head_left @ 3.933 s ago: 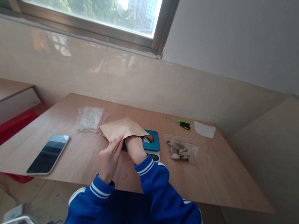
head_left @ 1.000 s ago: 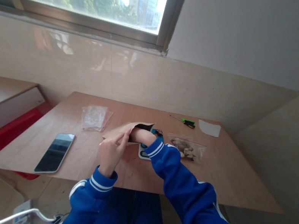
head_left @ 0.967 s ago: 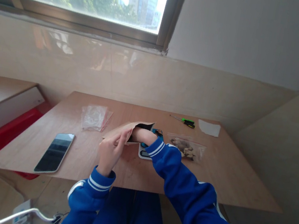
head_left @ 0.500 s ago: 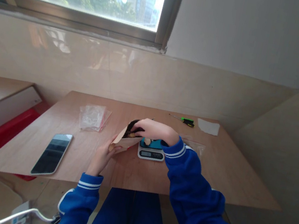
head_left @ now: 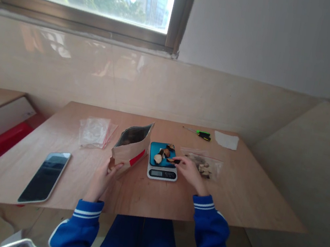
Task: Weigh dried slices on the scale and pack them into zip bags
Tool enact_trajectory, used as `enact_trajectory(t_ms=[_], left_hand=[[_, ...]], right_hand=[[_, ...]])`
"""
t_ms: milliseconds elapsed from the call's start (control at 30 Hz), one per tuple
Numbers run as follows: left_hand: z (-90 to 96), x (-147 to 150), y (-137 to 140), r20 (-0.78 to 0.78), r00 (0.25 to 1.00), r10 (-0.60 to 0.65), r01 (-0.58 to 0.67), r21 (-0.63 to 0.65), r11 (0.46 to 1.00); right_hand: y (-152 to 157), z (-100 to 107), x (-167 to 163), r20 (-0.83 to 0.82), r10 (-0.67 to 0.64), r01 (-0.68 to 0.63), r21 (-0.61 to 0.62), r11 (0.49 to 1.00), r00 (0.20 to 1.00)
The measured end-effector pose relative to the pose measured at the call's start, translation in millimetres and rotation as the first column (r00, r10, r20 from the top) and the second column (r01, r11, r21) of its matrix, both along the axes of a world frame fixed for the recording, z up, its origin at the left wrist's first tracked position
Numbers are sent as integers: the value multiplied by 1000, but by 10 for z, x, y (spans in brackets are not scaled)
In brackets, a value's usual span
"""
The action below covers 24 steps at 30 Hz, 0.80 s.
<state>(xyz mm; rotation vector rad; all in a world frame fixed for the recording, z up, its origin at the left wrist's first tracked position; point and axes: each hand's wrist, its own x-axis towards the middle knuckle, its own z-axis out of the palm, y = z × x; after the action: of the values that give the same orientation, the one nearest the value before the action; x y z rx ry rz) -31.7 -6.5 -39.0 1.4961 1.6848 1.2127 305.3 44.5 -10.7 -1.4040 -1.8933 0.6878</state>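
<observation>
A kraft paper bag (head_left: pixel 128 153) with a dark open mouth and a red patch stands tilted on the table, its lower left corner gripped by my left hand (head_left: pixel 102 178). To its right is a small white kitchen scale (head_left: pixel 161 174) with a blue top and a display. Several dried slices (head_left: pixel 159 158), pale inside with dark brown edges, lie on the blue top. Pinched in the fingers of my right hand (head_left: pixel 190 171) is another dark-edged dried slice (head_left: pixel 172 160), at the right side of the scale's top. Whether that slice touches the scale I cannot tell.
Right of the scale lies a clear zip bag (head_left: pixel 215 166) with dried pieces in it. Clear plastic bags (head_left: pixel 95 132) and a phone (head_left: pixel 45 177) are on the left. Screwdrivers (head_left: pixel 203 135) and a white paper piece (head_left: pixel 226 140) lie at the back right.
My right hand has come out of the paper bag and moved right to the scale with a dried slice. The bag now stands more upright, its mouth facing up.
</observation>
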Motion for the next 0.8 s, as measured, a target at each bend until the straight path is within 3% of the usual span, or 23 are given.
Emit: enact_trajectory(t_ms=[133, 233, 300, 400, 500, 533, 600, 700, 800], left_hand=[[-53, -11, 11, 1, 1000, 21, -21, -2, 1000], [-78, -23, 15, 0, 1000, 19, -19, -3, 1000], [-84, -24, 14, -2, 1000, 18, -18, 0, 1000], [-80, -16, 10, -3, 1000, 22, -22, 12, 1000], [-58, 0, -3, -1, 1000, 13, -13, 23, 1000], [-48, 7, -10, -2, 1000, 8, -8, 25, 1000], [-31, 24, -28, -7, 1000, 1, -1, 23, 1000], [-24, 51, -51, -25, 1000, 4, -3, 37, 999], [-44, 70, -63, -51, 999, 3, 1, 65, 998]], right_hand=[[15, -396, -68, 45, -94, 83, 206, 975, 995], [23, -439, -70, 70, -123, 103, 240, 965, 990], [28, -341, -48, 62, -106, 87, 252, 964, 992], [20, 20, -53, -16, -74, 76, 274, 959, 997], [-16, 586, -192, -162, 6, 36, 256, 966, 987], [-31, 793, -273, -216, 65, -13, 233, 972, 974], [-46, 1184, -474, -239, 268, -232, 167, 958, 933], [15, 1607, -814, -53, 593, -587, 96, 804, 803], [183, 1751, -1123, 222, 724, -730, -67, 680, 653]])
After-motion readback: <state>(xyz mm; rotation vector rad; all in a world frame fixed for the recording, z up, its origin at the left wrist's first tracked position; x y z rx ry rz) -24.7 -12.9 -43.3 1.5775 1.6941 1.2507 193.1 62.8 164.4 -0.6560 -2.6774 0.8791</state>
